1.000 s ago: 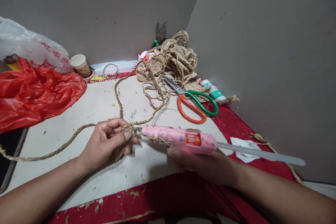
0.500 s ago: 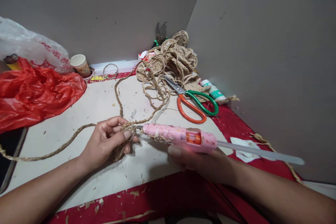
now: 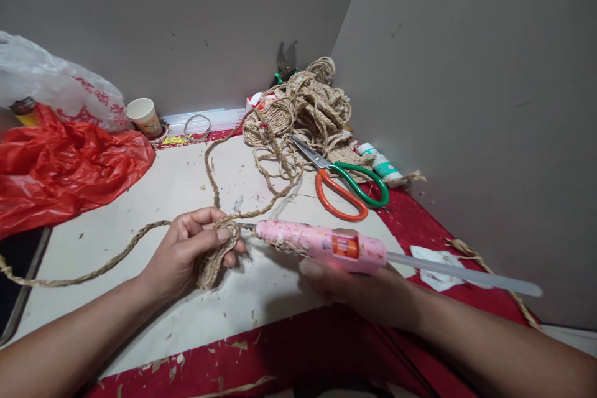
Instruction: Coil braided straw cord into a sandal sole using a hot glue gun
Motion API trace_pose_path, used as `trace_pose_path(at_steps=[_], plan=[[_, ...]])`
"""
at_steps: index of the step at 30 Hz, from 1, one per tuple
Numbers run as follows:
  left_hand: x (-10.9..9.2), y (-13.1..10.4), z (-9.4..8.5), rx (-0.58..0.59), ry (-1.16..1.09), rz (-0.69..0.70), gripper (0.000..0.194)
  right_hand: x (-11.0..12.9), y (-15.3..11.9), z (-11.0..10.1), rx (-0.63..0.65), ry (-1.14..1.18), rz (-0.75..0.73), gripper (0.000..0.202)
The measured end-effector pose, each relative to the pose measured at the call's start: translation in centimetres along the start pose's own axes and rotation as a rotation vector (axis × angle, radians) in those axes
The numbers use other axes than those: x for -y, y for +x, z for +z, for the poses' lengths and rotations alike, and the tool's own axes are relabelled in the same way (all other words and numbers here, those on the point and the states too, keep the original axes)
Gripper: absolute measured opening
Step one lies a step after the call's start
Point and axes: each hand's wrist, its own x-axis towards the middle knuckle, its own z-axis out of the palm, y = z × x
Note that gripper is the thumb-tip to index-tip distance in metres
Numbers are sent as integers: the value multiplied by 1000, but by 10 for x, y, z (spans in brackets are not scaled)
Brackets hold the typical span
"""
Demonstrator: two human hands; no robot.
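Between the thumb and fingers of my left hand point(image 3: 186, 245) is a small coil of braided straw rope point(image 3: 213, 264), pinched above the pale board. Loose lengths of the rope run from it to the left edge and back toward the pile. My right hand point(image 3: 359, 289) is wrapped round a pink hot glue gun point(image 3: 298, 237), pointing left. Its metal nozzle meets the top of the coil, close to my left fingertips; whether glue is flowing I cannot make out. A long translucent glue stick point(image 3: 466, 272) sticks out of the gun's rear.
Scissors point(image 3: 347, 183) with orange and green handles lie before a heap of braided rope point(image 3: 312, 106). Pruning shears point(image 3: 286, 62) lean on the wall. At left are a red plastic bag point(image 3: 69, 168), a paper cup point(image 3: 143, 117) and a dark flat device point(image 3: 18, 273). White tissue point(image 3: 436, 264) lies right.
The coil in my left hand has tilted slightly, showing more of its flat braided side. The glue gun stays almost where it was, its nozzle still at the rope.
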Motion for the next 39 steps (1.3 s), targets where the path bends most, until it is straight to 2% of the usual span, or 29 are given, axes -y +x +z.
trace_pose_path(at_steps=[6, 9, 11, 15, 21, 26, 30, 39], plan=[[2, 4, -2, 30, -83, -52, 14, -7, -2, 1, -10, 49, 121, 50], [1, 4, -3, 32, -92, -91, 14, -7, -2, 2, -27, 43, 136, 53], [1, 4, -2, 32, -101, -112, 14, -5, -2, 2, -52, 40, 129, 51], [-1, 5, -1, 30, -125, -124, 15, 0, 0, 1, -12, 48, 89, 36], [-3, 5, 1, 35, -126, -120, 13, 8, 4, 1, -20, -11, -26, 27], [-2, 5, 1, 34, -128, -125, 11, 9, 3, 1, -2, -21, -28, 24], [-2, 5, 1, 36, -139, -115, 9, 11, 1, 3, -53, -48, 16, 20], [0, 5, -1, 37, -146, -111, 11, 6, 2, 4, 9, -61, -36, 23]])
